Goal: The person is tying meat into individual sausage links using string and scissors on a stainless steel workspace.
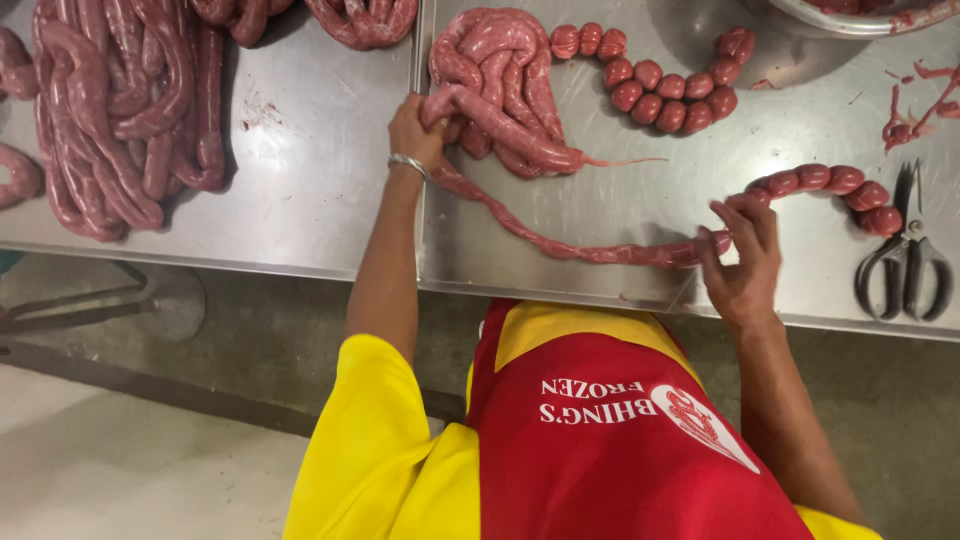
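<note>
Steel table (640, 200) bears sausage rope (560, 245) stretched taut between hands | left hand (415, 130) closed round rope by unlinked coil (495, 75), feeding slack | right hand (745, 255) pinches rope end beside finished links (830, 182), fingers set as for twisting | scissors (905, 265) near right hand.

Left hand (415, 128) reaches far, arm straight, fingers curled closed, a metal bangle (409, 163) on the wrist. Right hand (742, 262) sits nearer on the right, wrist bent, fingers (722, 242) pinched together, forearm angled out from the body
</note>
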